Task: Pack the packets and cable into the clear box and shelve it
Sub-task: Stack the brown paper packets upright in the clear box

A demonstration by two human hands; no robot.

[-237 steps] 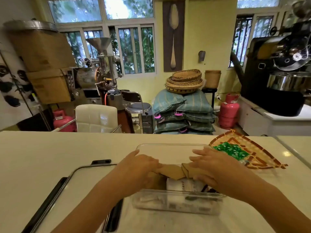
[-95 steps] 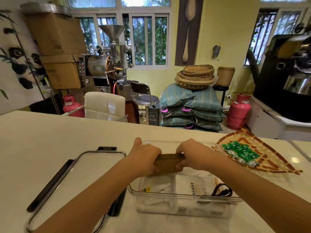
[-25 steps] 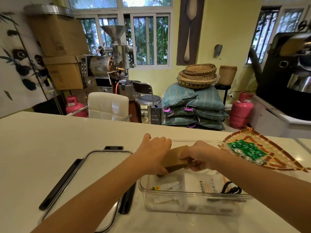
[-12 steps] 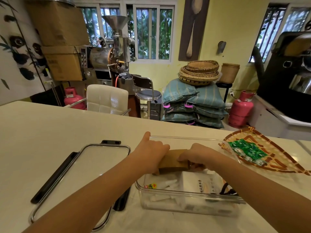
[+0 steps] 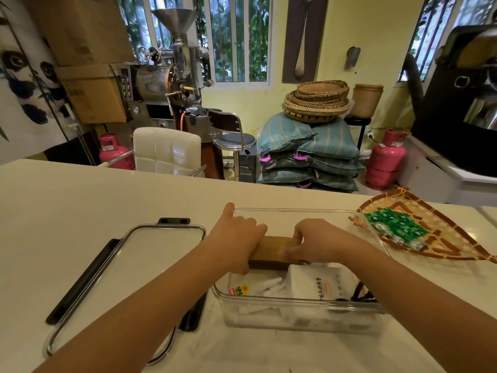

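Observation:
The clear box (image 5: 301, 316) stands on the white counter in front of me. Both hands hold a brown paper packet (image 5: 274, 250) flat over the box's middle: my left hand (image 5: 236, 242) grips its left end, my right hand (image 5: 317, 242) its right end. Under the packet lie white packets (image 5: 317, 286) and a white sachet with a red and yellow label (image 5: 240, 289). A black cable (image 5: 361, 294) curls in the box's right corner, partly hidden by my right arm. The box's clear lid (image 5: 150, 254) with black clasps lies on the counter to the left.
A woven fan-shaped tray (image 5: 441, 238) with several green packets (image 5: 395, 227) lies at the right on the counter (image 5: 80, 205). Beyond the counter stand a white chair (image 5: 166, 150), a stool, stacked sacks, pink gas cylinders and coffee roasters.
The brown packet has gone from tilted to level and sits a little lower over the box. Both hands keep their grip on its ends.

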